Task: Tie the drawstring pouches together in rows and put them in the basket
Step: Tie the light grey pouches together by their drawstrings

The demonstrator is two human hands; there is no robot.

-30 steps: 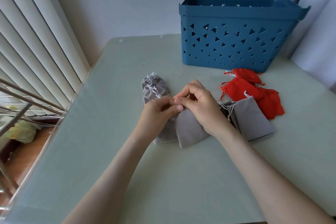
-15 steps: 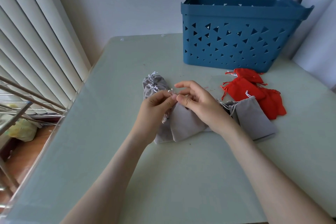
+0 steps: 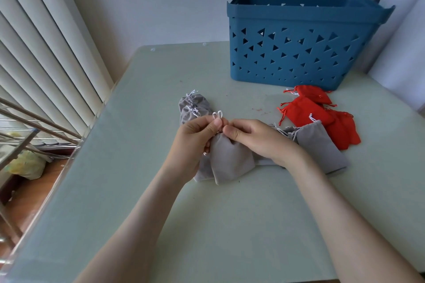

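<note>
left hand point(image 3: 197, 142): curled, thumb and forefinger pinching a white cord loop point(image 3: 218, 114) that pokes up just above the fingertips.
right hand point(image 3: 257, 140): curled, thumb and forefinger pressed together at the mouth of the grey pouch, touching the left fingertips; cannot tell whether cord or cloth is pinched.
grey pouch point(image 3: 230, 158): middle of the tabletop point(image 3: 230, 225), mouth lifted to the hands, bottom resting on the surface.
second grey pouch point(image 3: 202, 171): half hidden under the left hand, touching the first.
tied grey pouches point(image 3: 193, 108): just beyond the left hand, bunched, cords knotted.
loose grey pouch point(image 3: 319, 145): flat, to the right of the right hand.
red pouches point(image 3: 308, 112): heaped at the right, near the basket, seemingly untied.
basket point(image 3: 299, 53): far right, well apart from the hands; inside hidden.
step, as judged: knotting this pouch's cord to its neighbour; most pouches not yet joined, none seen in the basket.
risk, loop slipping: thin smooth cord held only at the fingertips; easing the pinch before the knot is snug probably lets it spring open.
risk, pulling too hard: likely cinches the pouch mouth or drags the tied bunch across the tabletop.
risk, wrong cord: strands crowd together under the fingers, so catching a stray one could tangle the row.
</note>
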